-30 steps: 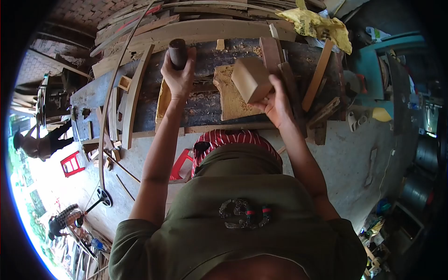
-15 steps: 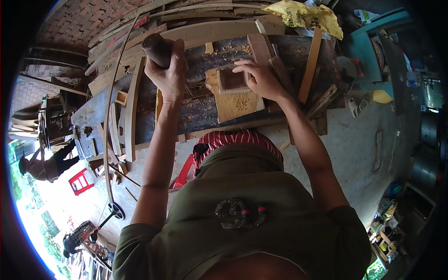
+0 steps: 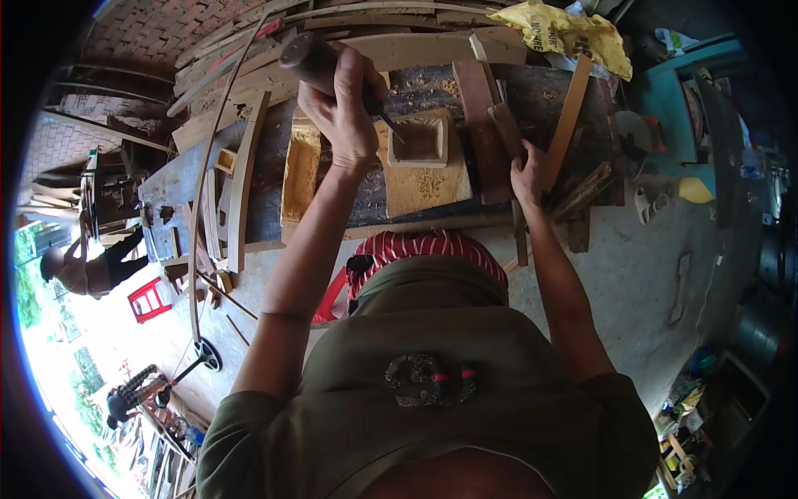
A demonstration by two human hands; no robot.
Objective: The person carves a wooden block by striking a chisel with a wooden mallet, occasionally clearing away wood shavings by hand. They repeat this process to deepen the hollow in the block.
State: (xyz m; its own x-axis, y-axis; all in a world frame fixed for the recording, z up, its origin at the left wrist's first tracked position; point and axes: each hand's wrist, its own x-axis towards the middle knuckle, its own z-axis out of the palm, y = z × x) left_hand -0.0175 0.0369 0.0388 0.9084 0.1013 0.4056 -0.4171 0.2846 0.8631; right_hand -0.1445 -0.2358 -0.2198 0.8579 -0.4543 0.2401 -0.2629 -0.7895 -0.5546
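Observation:
My left hand (image 3: 347,108) is wrapped round the dark handle of a chisel (image 3: 304,60). Its thin blade slants down to the right, with the tip at the hollow of a small square wooden box (image 3: 431,155). That box rests on a pale, rough-edged board (image 3: 416,190) strewn with shavings. Farther right, my right hand (image 3: 529,173) has its fingers curled at a narrow wooden bar (image 3: 504,129), which lies beside a wide reddish-brown plank (image 3: 480,108). The fingers partly hide the bar.
A hollowed wooden trough (image 3: 300,175) lies left of the board on the dark workbench (image 3: 349,200). An orange-brown slat (image 3: 568,121) leans at right. A long thin strip (image 3: 199,183) crosses the left side. Two people (image 3: 100,270) are in the left background.
My right hand has left the square box and moved right to the narrow wooden bar. My left hand has shifted right with the chisel, bringing its blade to the box.

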